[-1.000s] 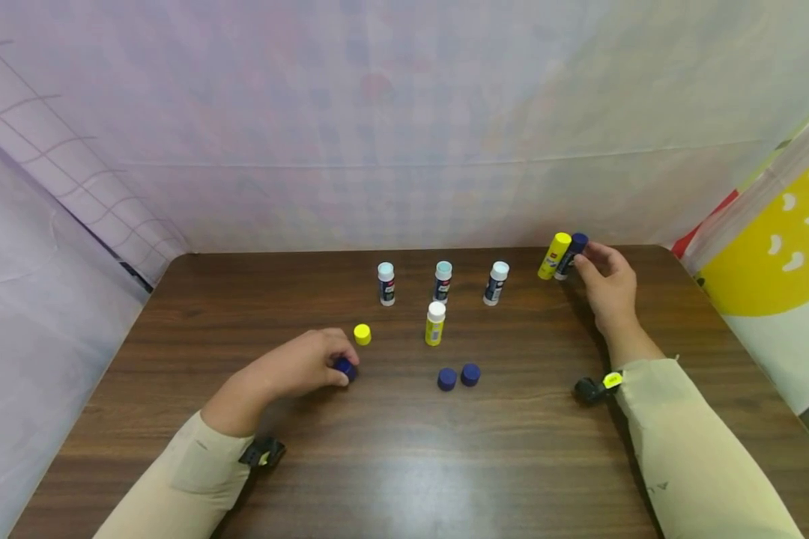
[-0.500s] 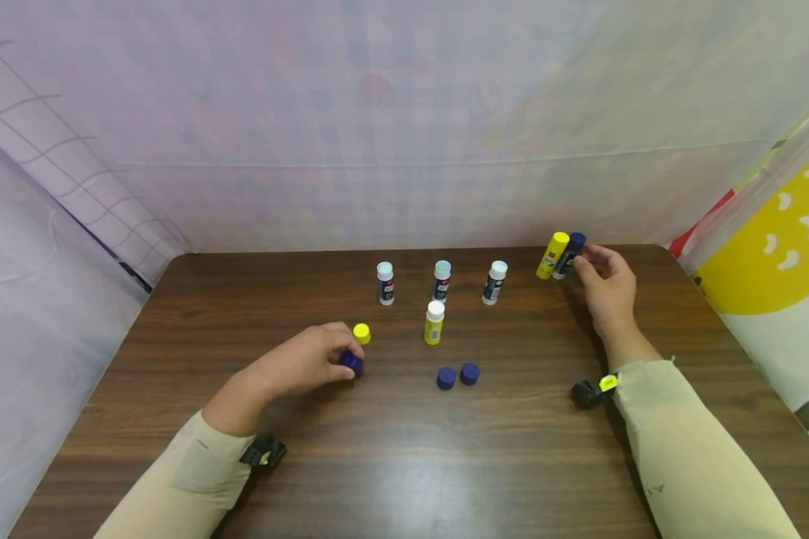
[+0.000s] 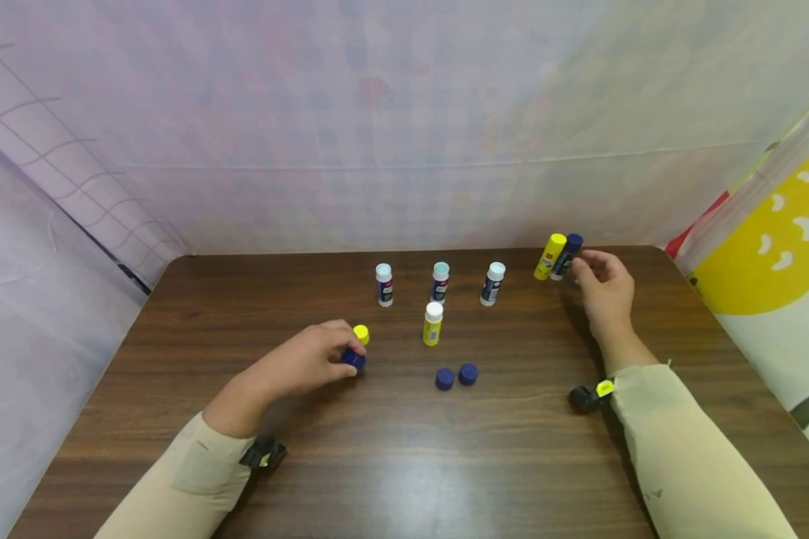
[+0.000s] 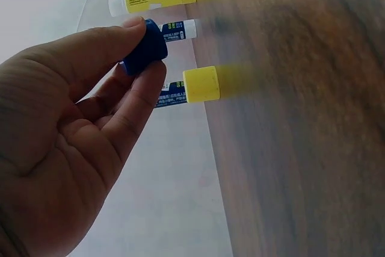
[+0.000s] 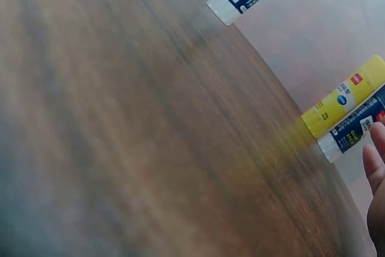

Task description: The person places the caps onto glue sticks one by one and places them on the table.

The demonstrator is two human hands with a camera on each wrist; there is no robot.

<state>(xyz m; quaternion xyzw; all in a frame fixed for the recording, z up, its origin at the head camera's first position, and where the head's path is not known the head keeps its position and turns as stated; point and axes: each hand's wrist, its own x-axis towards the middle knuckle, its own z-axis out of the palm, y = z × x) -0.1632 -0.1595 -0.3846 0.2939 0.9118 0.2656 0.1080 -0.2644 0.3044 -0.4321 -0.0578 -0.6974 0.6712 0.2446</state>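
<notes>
In the head view my left hand (image 3: 313,359) pinches a dark blue glue stick cap (image 4: 147,47) between thumb and fingers, just in front of a yellow cap (image 3: 360,334) on the table. At the back right, a yellow glue stick (image 3: 550,257) and a dark blue glue stick (image 3: 567,257), both capped, stand side by side. My right hand (image 3: 605,288) is beside the dark blue one, its fingers loosely bent and its fingertips close to the label in the right wrist view. Two more dark blue caps, a left one (image 3: 445,379) and a right one (image 3: 468,374), lie near the middle.
Three uncapped dark blue glue sticks, a left (image 3: 384,286), a middle (image 3: 440,283) and a right one (image 3: 492,284), stand in a row. An uncapped yellow glue stick (image 3: 432,324) stands before the middle one. A pale curtain (image 3: 404,187) hangs behind the wooden table (image 3: 499,464).
My left hand has shifted slightly right and away from me with the dark blue cap, now partly covering the yellow cap. My right hand's fingers have come off the dark blue glue stick.
</notes>
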